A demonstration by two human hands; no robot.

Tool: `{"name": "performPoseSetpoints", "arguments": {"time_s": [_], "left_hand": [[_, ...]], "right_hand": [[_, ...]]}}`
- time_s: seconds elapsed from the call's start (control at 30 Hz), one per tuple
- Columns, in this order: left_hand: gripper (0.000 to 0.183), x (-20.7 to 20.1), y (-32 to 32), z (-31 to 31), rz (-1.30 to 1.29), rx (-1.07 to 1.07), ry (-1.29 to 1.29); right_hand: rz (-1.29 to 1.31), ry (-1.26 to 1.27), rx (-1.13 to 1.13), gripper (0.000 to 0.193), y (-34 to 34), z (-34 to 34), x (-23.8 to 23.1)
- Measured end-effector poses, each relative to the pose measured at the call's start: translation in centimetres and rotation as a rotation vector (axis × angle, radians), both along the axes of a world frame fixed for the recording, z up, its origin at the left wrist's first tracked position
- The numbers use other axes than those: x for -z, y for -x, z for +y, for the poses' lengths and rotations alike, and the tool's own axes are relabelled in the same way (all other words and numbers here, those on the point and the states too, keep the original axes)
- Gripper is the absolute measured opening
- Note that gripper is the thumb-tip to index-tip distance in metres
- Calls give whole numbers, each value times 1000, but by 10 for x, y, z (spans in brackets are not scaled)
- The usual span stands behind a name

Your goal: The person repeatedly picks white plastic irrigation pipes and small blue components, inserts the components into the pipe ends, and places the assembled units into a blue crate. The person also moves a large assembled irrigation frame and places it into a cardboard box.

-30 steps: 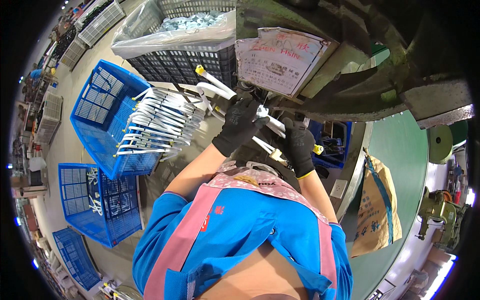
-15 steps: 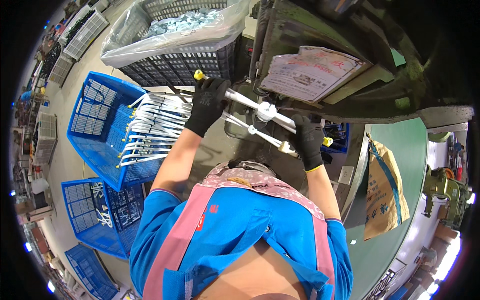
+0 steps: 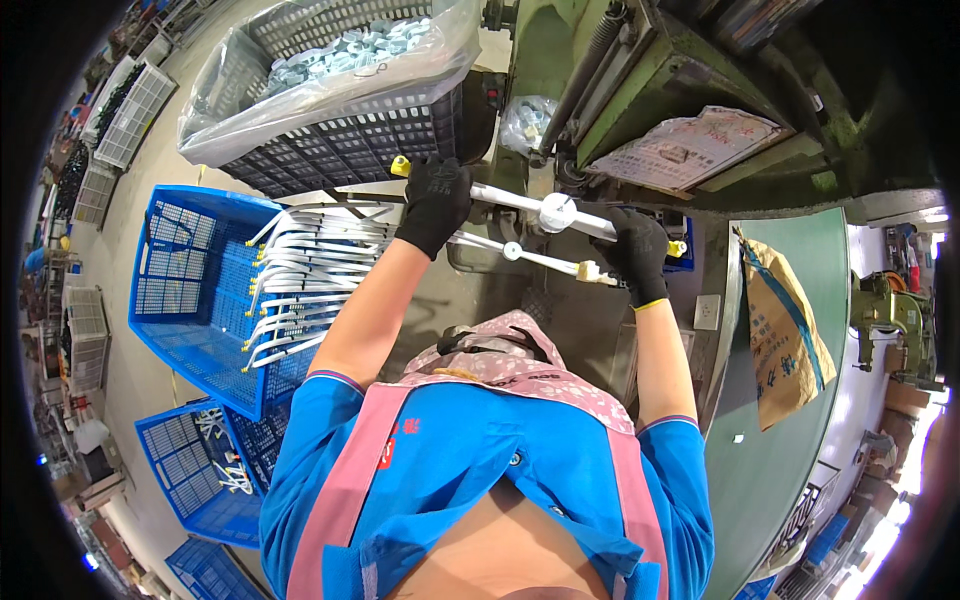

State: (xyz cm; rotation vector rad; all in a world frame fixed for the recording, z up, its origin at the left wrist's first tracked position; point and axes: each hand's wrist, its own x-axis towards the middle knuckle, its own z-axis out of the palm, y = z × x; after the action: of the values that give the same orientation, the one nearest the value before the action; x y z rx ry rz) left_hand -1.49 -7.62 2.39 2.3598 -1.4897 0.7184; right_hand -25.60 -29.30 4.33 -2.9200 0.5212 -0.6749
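My left hand (image 3: 437, 205), in a black glove, is closed around the left end of a white tube frame (image 3: 505, 197). A yellow cap (image 3: 401, 166) pokes out past that grip. The frame has two bars, each with a round white joint; the larger white disc (image 3: 557, 212) sits on the upper bar. My right hand (image 3: 637, 255), gloved alike, is closed on the other end, where another yellow cap (image 3: 677, 248) sticks out. A pale yellow fitting (image 3: 592, 271) ends the lower bar beside the right glove. The frame is held roughly level, sloping slightly down rightward.
At left, similar white tubes (image 3: 315, 265) lie stacked beside and over a blue crate (image 3: 150, 300). A black crate (image 3: 350, 150) with a plastic liner holds pale blue-grey parts (image 3: 350, 52). Ahead stands a green machine (image 3: 610, 120); right, a brown sack (image 3: 785, 345) lies on a green tabletop (image 3: 800, 235).
The view has shifted, so more of the green machine and a clear bag of parts show. Both hands keep hold of the white tube frame and appear slightly further right.
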Motion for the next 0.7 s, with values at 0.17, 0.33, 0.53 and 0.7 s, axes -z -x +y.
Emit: {"name": "performPoseSetpoints", "arguments": {"time_s": [0.17,0.33,0.53,0.7], "left_hand": [[14,-5,-1,-3,164,-46,-184],[14,-10,4,-2,165,-66,-166],[11,4,3,0,123,-24,-23],[7,3,1,-8,285,-78,-85]], "right_hand": [[88,0,37,38,-7,5,-13],[53,-1,21,34,-6,3,-11],[31,15,-35,29,-7,4,-15],[38,-24,-166,32,-6,9,-40]]}}
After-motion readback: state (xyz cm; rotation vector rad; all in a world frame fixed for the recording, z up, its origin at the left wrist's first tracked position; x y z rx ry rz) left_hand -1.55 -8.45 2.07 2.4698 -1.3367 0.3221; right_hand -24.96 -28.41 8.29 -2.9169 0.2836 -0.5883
